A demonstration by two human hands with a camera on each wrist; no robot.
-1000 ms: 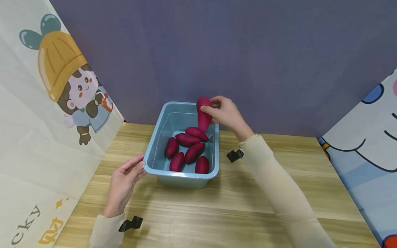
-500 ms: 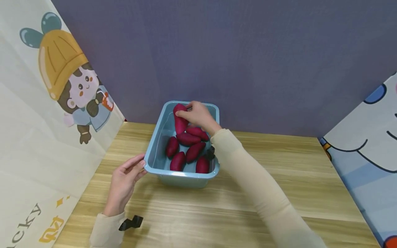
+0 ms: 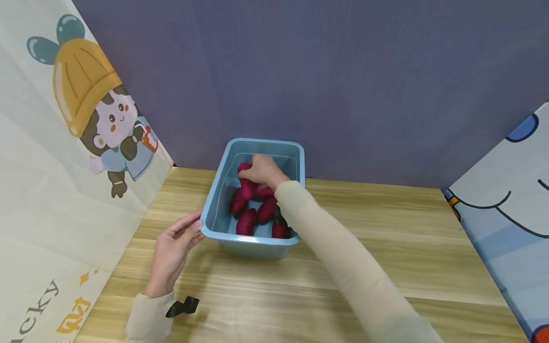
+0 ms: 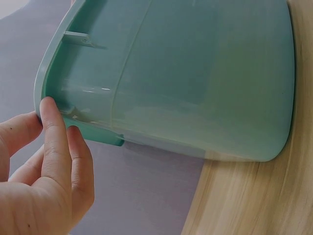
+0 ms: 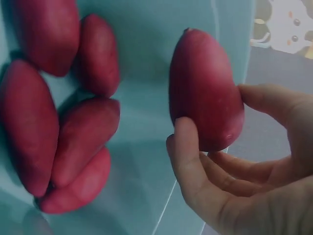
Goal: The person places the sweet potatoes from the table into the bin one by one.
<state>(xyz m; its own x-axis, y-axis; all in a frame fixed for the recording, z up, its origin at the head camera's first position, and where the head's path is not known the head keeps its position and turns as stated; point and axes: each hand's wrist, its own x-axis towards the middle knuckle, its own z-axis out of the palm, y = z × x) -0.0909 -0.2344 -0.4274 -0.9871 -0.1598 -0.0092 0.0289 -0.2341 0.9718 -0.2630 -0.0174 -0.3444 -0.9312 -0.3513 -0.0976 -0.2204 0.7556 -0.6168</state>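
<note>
My right hand (image 3: 265, 170) reaches down into a light blue plastic bin (image 3: 253, 251) and holds a purple-red sweet potato (image 5: 208, 90) between thumb and fingers. In the right wrist view it is apart from several other sweet potatoes (image 5: 29, 129) lying on the bin's floor. Some of these are partly hidden by the right hand and sleeve in the head view. At the bin's near left corner, my left hand (image 3: 171, 250) pinches the rim (image 4: 43, 73), thumb on one side and a finger under the lip.
The bin stands on a wood-grain table (image 3: 364, 267) against a grey-purple back panel (image 3: 364, 85). Light cloths with cartoon prints hang at the left (image 3: 51, 181) and right. A black wrist mount (image 3: 183, 306) sticks out beside the left sleeve.
My right hand has carried the sweet potato from the bin's far right edge leftward, then lowered it into the bin. The left hand has stayed at the rim corner.
</note>
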